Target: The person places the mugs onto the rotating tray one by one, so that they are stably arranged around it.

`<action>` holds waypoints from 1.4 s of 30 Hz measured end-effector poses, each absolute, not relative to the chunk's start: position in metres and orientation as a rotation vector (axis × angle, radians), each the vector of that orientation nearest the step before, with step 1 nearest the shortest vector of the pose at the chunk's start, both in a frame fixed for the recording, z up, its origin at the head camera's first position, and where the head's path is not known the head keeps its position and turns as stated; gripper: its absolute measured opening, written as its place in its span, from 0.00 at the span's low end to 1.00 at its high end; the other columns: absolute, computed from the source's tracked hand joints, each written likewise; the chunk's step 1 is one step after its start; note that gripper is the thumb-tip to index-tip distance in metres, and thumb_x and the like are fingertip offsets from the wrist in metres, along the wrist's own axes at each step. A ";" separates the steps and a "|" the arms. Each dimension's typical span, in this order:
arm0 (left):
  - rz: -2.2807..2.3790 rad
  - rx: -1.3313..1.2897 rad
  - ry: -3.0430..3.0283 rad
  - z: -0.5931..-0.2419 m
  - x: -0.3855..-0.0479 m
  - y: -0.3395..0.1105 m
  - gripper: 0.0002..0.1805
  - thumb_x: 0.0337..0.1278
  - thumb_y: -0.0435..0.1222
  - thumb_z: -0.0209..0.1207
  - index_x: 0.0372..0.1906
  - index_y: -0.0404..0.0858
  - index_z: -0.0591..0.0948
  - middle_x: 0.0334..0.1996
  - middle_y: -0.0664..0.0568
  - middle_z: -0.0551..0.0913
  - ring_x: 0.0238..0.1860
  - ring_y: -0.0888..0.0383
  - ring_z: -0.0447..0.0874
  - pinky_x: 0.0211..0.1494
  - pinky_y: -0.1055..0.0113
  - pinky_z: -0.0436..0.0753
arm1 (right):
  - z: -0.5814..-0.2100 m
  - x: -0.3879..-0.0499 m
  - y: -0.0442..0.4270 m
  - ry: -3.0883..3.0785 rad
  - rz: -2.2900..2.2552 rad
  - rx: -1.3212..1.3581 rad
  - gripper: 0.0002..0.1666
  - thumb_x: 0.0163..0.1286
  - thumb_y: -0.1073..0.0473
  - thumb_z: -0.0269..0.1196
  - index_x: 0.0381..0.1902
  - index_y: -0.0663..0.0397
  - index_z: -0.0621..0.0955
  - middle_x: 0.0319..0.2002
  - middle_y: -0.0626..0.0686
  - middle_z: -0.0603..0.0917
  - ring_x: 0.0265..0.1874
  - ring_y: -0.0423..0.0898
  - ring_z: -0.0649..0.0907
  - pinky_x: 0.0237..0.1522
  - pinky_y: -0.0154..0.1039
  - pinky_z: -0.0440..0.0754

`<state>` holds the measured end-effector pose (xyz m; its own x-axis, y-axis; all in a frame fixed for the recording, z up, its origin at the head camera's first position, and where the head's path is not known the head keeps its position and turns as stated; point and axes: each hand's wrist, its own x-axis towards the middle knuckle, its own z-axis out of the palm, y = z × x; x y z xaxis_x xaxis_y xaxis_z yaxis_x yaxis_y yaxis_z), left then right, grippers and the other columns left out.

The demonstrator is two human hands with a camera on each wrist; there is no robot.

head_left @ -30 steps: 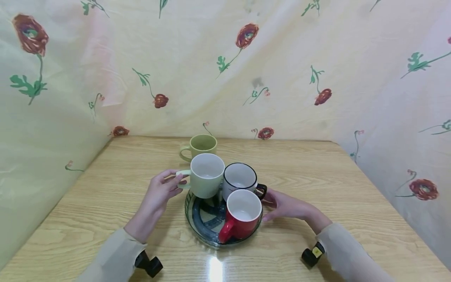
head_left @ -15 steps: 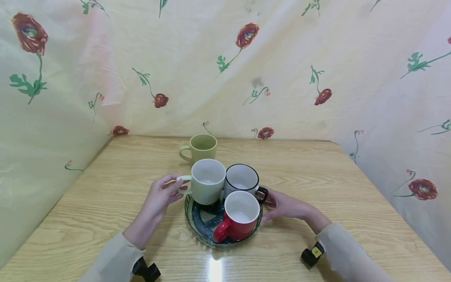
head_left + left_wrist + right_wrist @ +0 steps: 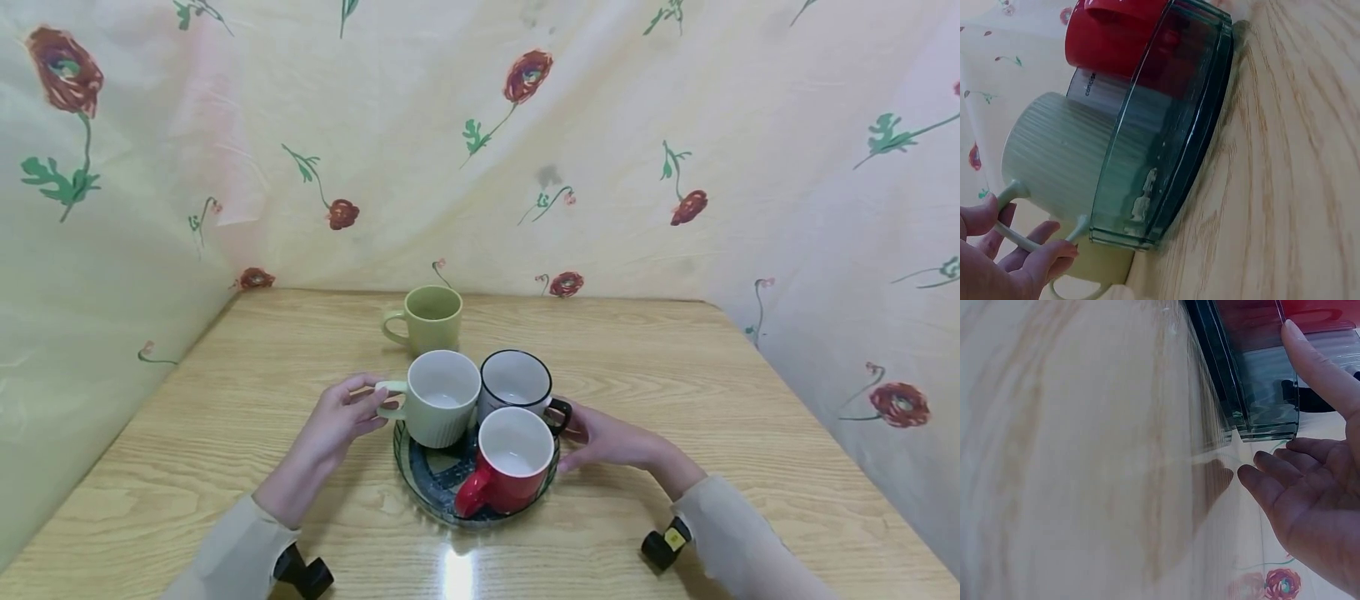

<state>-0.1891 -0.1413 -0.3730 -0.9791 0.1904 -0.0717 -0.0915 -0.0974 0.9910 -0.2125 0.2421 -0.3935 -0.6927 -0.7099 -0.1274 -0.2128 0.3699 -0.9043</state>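
Note:
My left hand pinches the handle of the pale green ribbed mug, which stands upright within the left back part of a round glass dish. In the left wrist view, the ribbed mug shows behind the dish's clear wall. Beside it in the dish are a white mug with a black rim and, in front, a red mug. My right hand is at the dish's right side, fingers loosely spread; in the right wrist view its thumb touches the dish wall.
An olive green mug stands on the wooden table just behind the dish, its handle to the left. Floral cloth hangs behind the table and along both sides.
The pale green mug has come down and nearer with my left hand, lower into the dish. The red mug has shifted slightly left. My right hand has barely moved.

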 end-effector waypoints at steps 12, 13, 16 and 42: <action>2.144 0.250 1.931 -0.381 -0.203 -0.152 0.06 0.68 0.32 0.54 0.40 0.46 0.80 0.38 0.60 0.88 0.44 0.63 0.86 0.50 0.67 0.85 | -0.395 -0.214 0.243 2.137 -1.286 -0.815 0.54 0.57 0.60 0.71 0.71 0.71 0.53 0.71 0.71 0.62 0.72 0.67 0.59 0.71 0.54 0.59; 2.139 0.262 1.929 -0.381 -0.205 -0.153 0.07 0.68 0.32 0.54 0.40 0.46 0.80 0.38 0.59 0.88 0.44 0.63 0.86 0.51 0.67 0.85 | -0.395 -0.214 0.243 2.141 -1.281 -0.819 0.54 0.57 0.60 0.71 0.71 0.71 0.53 0.71 0.70 0.62 0.72 0.67 0.60 0.71 0.53 0.60; 2.124 0.296 1.925 -0.382 -0.209 -0.156 0.08 0.68 0.33 0.54 0.39 0.48 0.81 0.39 0.59 0.88 0.45 0.63 0.87 0.52 0.67 0.84 | -0.394 -0.215 0.243 2.142 -1.276 -0.831 0.53 0.58 0.60 0.71 0.71 0.71 0.54 0.71 0.70 0.62 0.72 0.66 0.60 0.71 0.51 0.61; 1.993 0.466 1.892 -0.382 -0.249 -0.159 0.12 0.71 0.31 0.49 0.41 0.50 0.81 0.37 0.60 0.87 0.42 0.66 0.86 0.50 0.69 0.85 | -0.393 -0.216 0.243 2.113 -1.297 -0.815 0.52 0.58 0.61 0.70 0.71 0.71 0.55 0.71 0.70 0.61 0.72 0.63 0.61 0.64 0.18 0.65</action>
<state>-0.2491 -0.1587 -0.3823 -0.8838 0.4679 -0.0038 -0.0283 -0.0453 0.9986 -0.2161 0.2429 -0.3932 -0.6802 -0.7229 -0.1214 -0.2191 0.3585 -0.9074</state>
